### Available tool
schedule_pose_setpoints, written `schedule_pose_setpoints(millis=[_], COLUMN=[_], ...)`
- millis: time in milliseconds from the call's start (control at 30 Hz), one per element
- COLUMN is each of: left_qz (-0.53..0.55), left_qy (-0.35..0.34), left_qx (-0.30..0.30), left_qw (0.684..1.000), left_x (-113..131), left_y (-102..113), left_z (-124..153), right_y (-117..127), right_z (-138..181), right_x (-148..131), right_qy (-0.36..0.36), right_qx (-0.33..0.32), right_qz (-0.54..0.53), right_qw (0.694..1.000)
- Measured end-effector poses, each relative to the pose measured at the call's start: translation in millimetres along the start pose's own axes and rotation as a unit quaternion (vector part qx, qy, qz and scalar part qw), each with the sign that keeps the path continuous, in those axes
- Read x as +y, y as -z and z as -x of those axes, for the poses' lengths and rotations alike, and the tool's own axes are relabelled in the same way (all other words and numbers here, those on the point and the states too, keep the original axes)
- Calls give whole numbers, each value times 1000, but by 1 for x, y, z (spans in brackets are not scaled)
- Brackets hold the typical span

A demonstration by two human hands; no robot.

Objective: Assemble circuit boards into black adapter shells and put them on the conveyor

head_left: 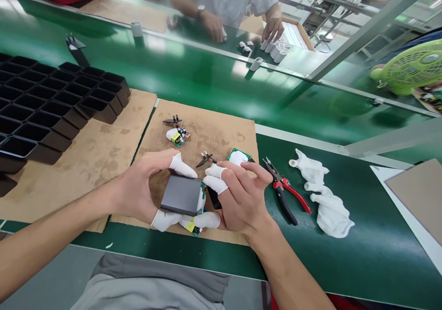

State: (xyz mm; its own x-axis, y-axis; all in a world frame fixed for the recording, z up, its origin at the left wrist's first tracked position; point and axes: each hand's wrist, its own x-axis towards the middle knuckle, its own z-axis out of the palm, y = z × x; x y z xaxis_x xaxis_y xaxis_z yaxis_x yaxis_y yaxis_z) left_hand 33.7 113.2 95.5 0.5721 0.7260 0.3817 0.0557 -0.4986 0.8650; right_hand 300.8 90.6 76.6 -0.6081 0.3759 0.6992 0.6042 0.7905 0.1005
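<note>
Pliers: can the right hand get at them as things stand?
Probably yes: the pliers lie on the green bench beside the right hand, with nothing covering them. That hand appears busy with the circuit board at the dark case, though, so it would likely need freeing first.

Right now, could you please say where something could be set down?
Free: green tabletop between crumpled white pieces and near edge; left cardboard between black cases and left forearm. Crowded: around left hand and right hand, among circuit boards.
</note>
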Motion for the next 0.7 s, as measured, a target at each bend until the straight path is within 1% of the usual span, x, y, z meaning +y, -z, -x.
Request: schedule_pose_setpoints(millis=[167,300,500,600,700], left_qz=[23,35,27,22,35], left_qy=[1,12,27,38,47], left_qx=[-9,-5,-11,-9,-3], left_qw=[1000,999,999,999,998], left_x=[0,0,0,-3,-8], left_y=[0,-2,3,7,3], left_z=[0,1,5,7,9], right_y=[2,0,1,7,11], right_z=[1,1,4,7,6], right_x=[1,-1,-1,6,11], right_qy=[-9,-11,-66,-71,-75], right_qx=[-12,4,15,24,19], right_qz=[4,-11,-77,-61,-29], right_qw=[1000,1000,995,995,997])
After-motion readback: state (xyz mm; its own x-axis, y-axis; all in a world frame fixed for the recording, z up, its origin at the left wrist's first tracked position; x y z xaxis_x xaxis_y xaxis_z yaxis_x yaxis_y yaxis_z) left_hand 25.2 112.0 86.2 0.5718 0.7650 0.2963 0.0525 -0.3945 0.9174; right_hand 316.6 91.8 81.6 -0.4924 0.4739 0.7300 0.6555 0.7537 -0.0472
